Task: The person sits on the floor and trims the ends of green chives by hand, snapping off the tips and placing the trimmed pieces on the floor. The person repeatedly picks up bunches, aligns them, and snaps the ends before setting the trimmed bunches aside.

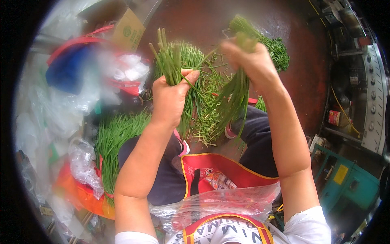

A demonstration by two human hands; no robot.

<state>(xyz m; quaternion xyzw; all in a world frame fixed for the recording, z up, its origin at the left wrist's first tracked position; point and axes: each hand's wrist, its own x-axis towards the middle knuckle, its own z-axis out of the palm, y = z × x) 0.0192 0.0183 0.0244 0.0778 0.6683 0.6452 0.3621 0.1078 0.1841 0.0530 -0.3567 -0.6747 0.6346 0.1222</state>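
My left hand (169, 97) grips a small bunch of chives (171, 65) with the pale stem ends pointing up and away. One loose stalk sticks out sideways by its thumb and fingertips. To the right, my blurred right hand (256, 65) is closed around another bunch of chives (234, 97), whose long green leaves hang down. Beyond my left hand, a thick pile of chives (192, 55) lies on the red floor. Trimmed bits and loose leaves (210, 122) are scattered between my feet. Tied chives (122, 131) lie beside my left leg.
Leafy herbs (277, 55) lie on the floor at the far right. Plastic bags (131, 70), a blue bag (71, 70) and a cardboard box (129, 30) crowd the left. A stove panel with knobs (373, 91) and a teal metal box (359, 183) line the right.
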